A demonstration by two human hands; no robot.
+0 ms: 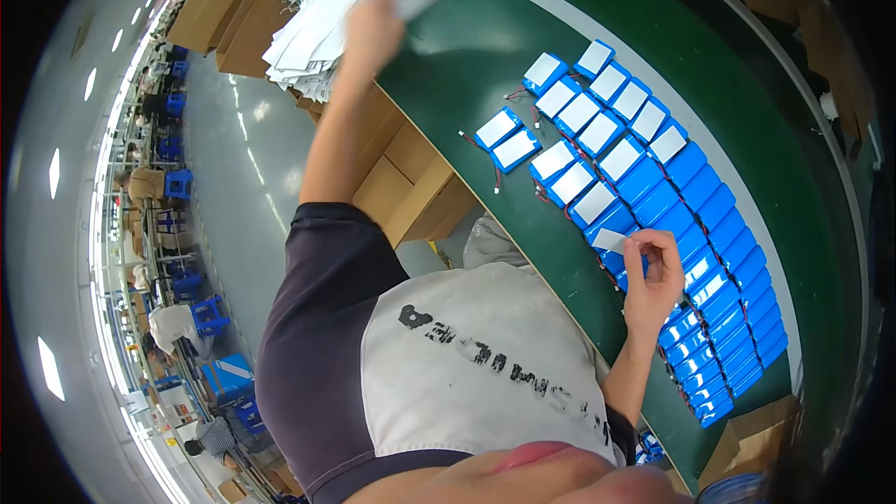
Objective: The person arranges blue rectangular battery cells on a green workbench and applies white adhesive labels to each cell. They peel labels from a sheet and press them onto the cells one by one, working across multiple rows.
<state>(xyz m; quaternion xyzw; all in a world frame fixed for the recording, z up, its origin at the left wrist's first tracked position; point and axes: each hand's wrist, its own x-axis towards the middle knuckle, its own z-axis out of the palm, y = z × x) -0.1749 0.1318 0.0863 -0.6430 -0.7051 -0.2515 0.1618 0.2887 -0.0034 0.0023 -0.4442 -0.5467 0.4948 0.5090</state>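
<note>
Your head fisheye's looking down from pretty close: your shirt [467, 345] around 6 o'clock, desk [485, 51] from 1 to 4, aisle [245, 182] at 9.

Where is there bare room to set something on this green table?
Between your left hand and the pair of labelled packs, the green table is bare. A narrower bare strip runs between the main pack block and the near edge. Beyond the white stripe, green surface also lies open. Crowded: the rows of blue packs under your right hand.
</note>
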